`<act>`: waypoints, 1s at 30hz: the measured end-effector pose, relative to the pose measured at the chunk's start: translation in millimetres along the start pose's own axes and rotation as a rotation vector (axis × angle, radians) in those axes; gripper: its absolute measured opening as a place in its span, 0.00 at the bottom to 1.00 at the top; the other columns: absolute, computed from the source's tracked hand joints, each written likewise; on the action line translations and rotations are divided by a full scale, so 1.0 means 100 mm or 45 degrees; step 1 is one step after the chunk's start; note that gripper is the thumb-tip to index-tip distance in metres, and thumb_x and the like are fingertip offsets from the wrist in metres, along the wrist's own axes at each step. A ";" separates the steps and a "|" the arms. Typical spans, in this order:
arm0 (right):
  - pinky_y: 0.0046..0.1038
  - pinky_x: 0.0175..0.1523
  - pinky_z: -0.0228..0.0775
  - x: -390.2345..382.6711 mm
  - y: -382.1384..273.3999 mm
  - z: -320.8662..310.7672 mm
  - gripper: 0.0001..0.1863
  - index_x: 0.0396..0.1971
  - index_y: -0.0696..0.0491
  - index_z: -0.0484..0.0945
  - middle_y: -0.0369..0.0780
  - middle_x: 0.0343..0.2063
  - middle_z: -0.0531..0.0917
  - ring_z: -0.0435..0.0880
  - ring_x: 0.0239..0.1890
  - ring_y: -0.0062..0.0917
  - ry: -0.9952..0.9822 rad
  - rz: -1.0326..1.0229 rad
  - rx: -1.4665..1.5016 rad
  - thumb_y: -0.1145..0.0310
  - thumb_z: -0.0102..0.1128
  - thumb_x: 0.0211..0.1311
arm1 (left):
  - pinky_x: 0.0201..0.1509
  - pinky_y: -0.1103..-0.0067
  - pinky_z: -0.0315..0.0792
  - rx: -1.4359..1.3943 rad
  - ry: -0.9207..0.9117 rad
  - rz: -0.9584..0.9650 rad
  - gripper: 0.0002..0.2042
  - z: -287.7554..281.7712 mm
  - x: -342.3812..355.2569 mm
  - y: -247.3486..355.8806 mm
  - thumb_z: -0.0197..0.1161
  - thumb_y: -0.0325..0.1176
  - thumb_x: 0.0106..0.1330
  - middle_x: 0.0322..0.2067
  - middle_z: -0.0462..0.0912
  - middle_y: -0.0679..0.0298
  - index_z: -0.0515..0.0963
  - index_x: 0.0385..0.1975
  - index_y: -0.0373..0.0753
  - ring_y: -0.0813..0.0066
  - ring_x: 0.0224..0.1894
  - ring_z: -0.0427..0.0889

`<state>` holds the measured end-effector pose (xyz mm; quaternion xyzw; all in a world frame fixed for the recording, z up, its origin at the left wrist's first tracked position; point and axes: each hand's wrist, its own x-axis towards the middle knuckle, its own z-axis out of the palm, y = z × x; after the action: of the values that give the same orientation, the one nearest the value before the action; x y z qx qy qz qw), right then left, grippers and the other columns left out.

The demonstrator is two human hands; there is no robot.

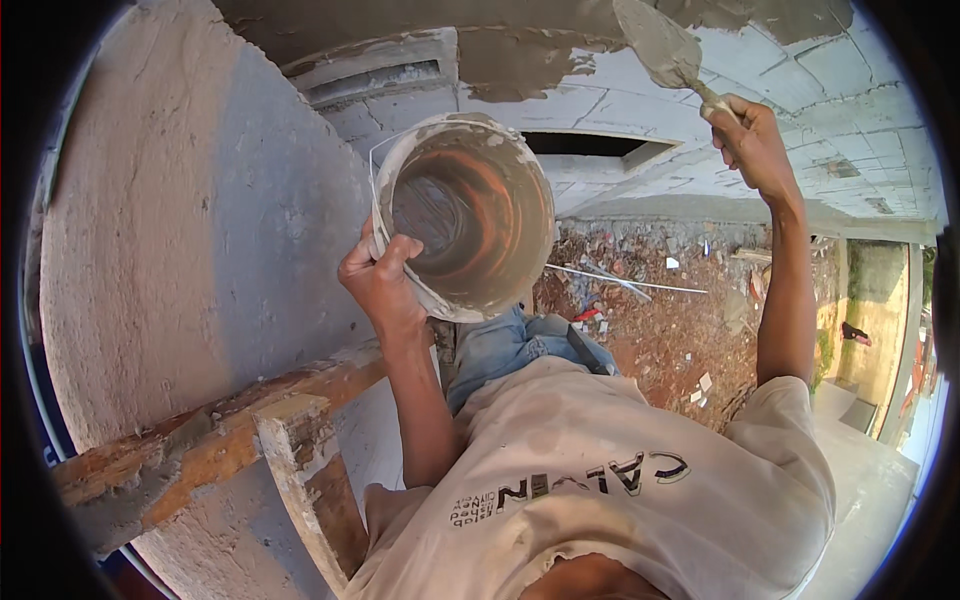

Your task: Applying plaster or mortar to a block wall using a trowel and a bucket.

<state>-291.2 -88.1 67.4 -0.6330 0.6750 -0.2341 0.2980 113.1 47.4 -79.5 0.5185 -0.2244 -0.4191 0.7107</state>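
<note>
My left hand (385, 275) grips the rim of a mortar-smeared bucket (525, 185), thumb over the edge. Tilted toward me, the bucket shows its inside, coated with grey mortar and orange-brown streaks, with a little grey material low down. A thin wire handle hangs at its left side. Up at the right, my right hand (750, 140) is closed round the handle of a pointed trowel (662, 45). Grey mortar covers the trowel's blade, which is raised close to the block wall (800, 85). Wet mortar (515, 65) is spread over the upper part of that wall.
A narrow dark opening (585, 144) lies in the wall beyond the bucket. On the left stands a plastered wall (150, 200), with rough timbers (230, 435) beside me. Far below, reddish ground (680, 320) is strewn with debris and thin pale strips.
</note>
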 end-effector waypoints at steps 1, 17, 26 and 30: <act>0.22 0.25 0.59 -0.21 0.18 0.15 0.13 0.35 0.54 0.82 0.31 0.21 0.75 0.70 0.19 0.14 -0.096 0.088 0.070 0.59 0.65 0.70 | 0.45 0.78 0.76 0.043 -0.018 -0.048 0.13 0.04 0.03 0.01 0.59 0.15 0.50 0.36 0.89 0.60 0.88 0.33 0.26 0.77 0.35 0.84; 0.49 0.39 0.78 -1.40 0.70 1.67 0.16 0.33 0.61 0.82 0.55 0.24 0.84 0.85 0.30 0.54 -0.335 -0.198 0.042 0.62 0.64 0.54 | 0.44 0.73 0.75 0.722 -0.394 -0.170 0.03 0.29 0.23 -0.34 0.63 0.18 0.51 0.31 0.83 0.64 0.82 0.25 0.28 0.71 0.33 0.80; 0.34 0.20 0.73 -1.77 1.47 2.02 0.21 0.28 0.65 0.83 0.45 0.20 0.84 0.82 0.15 0.29 -0.830 0.566 0.925 0.58 0.60 0.65 | 0.42 0.65 0.78 0.645 -0.219 -0.408 0.07 0.15 0.66 -0.69 0.66 0.24 0.47 0.34 0.82 0.56 0.79 0.26 0.30 0.62 0.34 0.80; 0.39 0.34 0.80 -2.04 1.76 1.72 0.19 0.32 0.65 0.83 0.50 0.25 0.86 0.87 0.27 0.39 -0.581 0.441 0.367 0.60 0.59 0.63 | 0.43 0.65 0.80 0.767 -0.162 -0.359 0.10 0.16 0.76 -0.57 0.66 0.23 0.46 0.35 0.84 0.55 0.80 0.29 0.29 0.62 0.35 0.82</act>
<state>-291.9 140.6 -155.6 -0.4962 0.6485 -0.1252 0.5636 122.2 -30.9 -135.0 0.7040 -0.3083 -0.4597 0.4450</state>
